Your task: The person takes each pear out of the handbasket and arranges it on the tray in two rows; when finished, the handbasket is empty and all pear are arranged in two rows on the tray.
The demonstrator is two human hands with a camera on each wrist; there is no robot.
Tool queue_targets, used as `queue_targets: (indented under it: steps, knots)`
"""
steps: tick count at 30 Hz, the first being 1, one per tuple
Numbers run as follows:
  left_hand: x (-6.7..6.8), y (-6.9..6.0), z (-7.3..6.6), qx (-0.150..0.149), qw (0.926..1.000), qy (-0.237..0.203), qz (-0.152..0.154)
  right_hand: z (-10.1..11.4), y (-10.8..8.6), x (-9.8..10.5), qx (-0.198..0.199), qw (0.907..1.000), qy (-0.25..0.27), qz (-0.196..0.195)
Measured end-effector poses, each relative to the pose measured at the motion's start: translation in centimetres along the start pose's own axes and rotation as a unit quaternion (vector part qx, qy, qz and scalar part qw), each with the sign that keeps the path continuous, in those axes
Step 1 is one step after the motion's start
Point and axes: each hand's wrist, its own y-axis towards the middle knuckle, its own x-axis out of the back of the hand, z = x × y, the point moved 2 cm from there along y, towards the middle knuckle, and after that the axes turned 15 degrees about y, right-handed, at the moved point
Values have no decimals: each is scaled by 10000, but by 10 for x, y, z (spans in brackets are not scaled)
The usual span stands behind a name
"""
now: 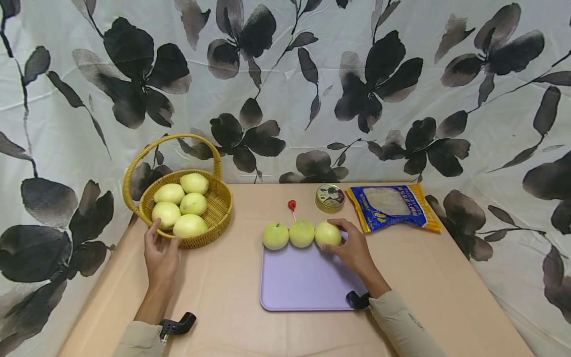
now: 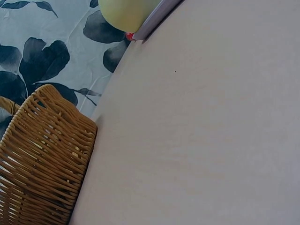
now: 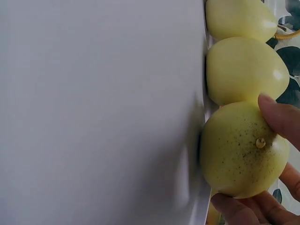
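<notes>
Pale fruit [image 1: 327,234] — rightmost in its row — sits between the right fingers [image 1: 343,224].

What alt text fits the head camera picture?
A right hand grips the rightmost pale fruit in a row of three at the far edge of a purple tray; the left hand touches a wicker basket of five more.

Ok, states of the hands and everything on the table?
wicker basket: upright, handle raised, part-filled
basket fruits: five, loose inside
purple tray: lying flat
row fruits: three, whole, side by side at tray's far edge
tin: looks closed
packet: lying flat, looks sealed
red-tipped stick: behind the row, lower end hidden
left hand: at basket's near side
right hand: holds right-end fruit
</notes>
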Motion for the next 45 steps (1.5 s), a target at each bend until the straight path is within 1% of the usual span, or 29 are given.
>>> queue_targets:
  steps: [4,9,12,16,19,23,25,27,31,33,38,45]
  knots:
    - [0,0,1,22,10000,0,-7,-1,-1,2,7,10000,-25,57]
    - [-1,0,0,-29,10000,-31,-23,0,-3,6,46,10000,-2,77]
    - [0,1,0,-48,10000,-69,-11,6,-4,9,55,10000,67,14]
    - [0,2,0,-20,9999,-113,7,20,-3,13,125,9999,89,-62]
    - [0,2,1,16,10000,-81,-3,34,-1,13,336,9994,41,-84]
    - [0,3,3,14,10000,-22,-2,60,2,9,870,9959,255,-75]
    - [0,3,3,-7,10000,-14,1,74,5,5,1170,9920,469,-22]
    - [0,3,4,-35,10000,-22,6,88,8,-1,1375,9892,512,17]
    - [0,3,3,-71,9999,-105,4,112,13,-14,1662,9850,465,58]
    - [0,2,2,-73,9999,-115,6,123,16,-23,1774,9824,577,134]
    - [0,1,1,-83,9999,-55,10,141,24,-48,1963,9736,1086,416]
    - [0,2,2,-31,10000,-75,8,159,35,-90,2203,9648,1266,683]
